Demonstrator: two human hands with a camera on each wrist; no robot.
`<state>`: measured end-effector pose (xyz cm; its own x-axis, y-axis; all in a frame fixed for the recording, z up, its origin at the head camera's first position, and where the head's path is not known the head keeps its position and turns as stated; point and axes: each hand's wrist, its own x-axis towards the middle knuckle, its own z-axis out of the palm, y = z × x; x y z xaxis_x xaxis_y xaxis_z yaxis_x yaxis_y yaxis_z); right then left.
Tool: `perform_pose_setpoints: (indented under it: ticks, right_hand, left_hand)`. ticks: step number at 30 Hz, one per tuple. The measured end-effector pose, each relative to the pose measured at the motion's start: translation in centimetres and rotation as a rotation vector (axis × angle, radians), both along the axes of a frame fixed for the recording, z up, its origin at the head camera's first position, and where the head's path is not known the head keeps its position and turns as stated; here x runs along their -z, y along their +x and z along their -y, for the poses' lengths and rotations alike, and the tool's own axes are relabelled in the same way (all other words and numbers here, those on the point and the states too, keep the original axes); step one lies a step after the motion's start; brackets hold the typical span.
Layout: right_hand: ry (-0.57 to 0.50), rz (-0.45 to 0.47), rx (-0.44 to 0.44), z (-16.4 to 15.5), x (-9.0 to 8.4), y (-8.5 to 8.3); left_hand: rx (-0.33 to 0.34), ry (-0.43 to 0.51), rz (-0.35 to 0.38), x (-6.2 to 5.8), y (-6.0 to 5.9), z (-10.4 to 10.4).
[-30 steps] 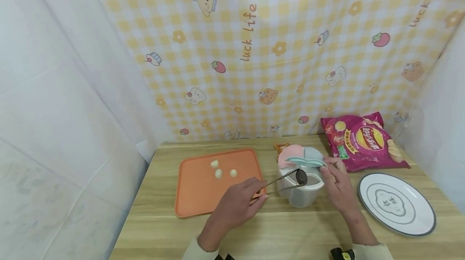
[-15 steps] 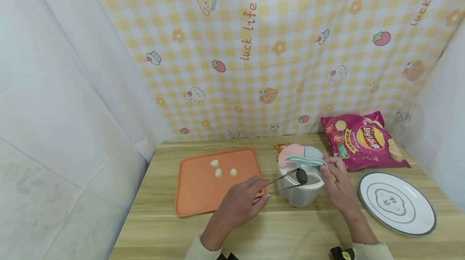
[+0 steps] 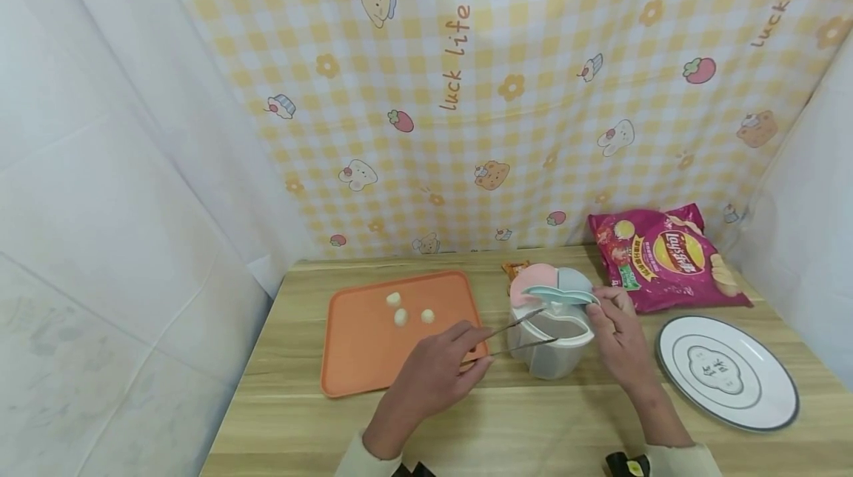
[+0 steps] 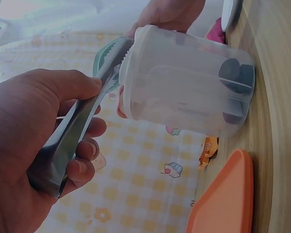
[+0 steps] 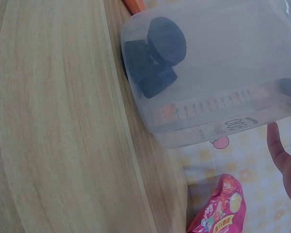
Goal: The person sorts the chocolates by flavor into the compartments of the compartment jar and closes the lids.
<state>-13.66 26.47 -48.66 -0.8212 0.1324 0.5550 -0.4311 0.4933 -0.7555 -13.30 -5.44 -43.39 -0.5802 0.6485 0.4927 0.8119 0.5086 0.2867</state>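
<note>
My left hand (image 3: 436, 369) holds metal tongs (image 3: 526, 346), their arms spread over the open compartment of a clear plastic container (image 3: 549, 366), with nothing between the tips. With fingertips and thumb, my right hand (image 3: 621, 336) pinches the raised light green lid (image 3: 561, 295) at its right end. The pink lid (image 3: 529, 283) and grey-blue lid (image 3: 574, 281) beside it are down. Several dark round pieces (image 5: 167, 41) lie at the container's bottom, showing through its wall in both wrist views.
On the left lies an orange tray (image 3: 360, 358) bearing three small cream-coloured pieces (image 3: 400, 317). A white plate (image 3: 753, 395) sits at right, with a purple chip bag (image 3: 666, 262) behind it. Behind the container lies a small orange packet (image 3: 514, 269).
The dark round piece has left the tongs' tips, which now stand apart over the compartment. My right hand and the raised lid have stayed put.
</note>
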Motion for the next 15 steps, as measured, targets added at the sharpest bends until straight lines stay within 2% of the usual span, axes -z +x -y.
perform_pose_setpoints:
  ticks: [8, 15]
  right_hand:
    - [0.01, 0.007, 0.006, 0.0, 0.0, 0.0]
    - [-0.006, -0.003, 0.003, -0.2, 0.3, -0.2]
  left_hand:
    - [-0.049, 0.062, 0.018, 0.6, 0.4, 1.9]
    - [-0.16, 0.033, 0.172, 1.8, 1.1, 6.1]
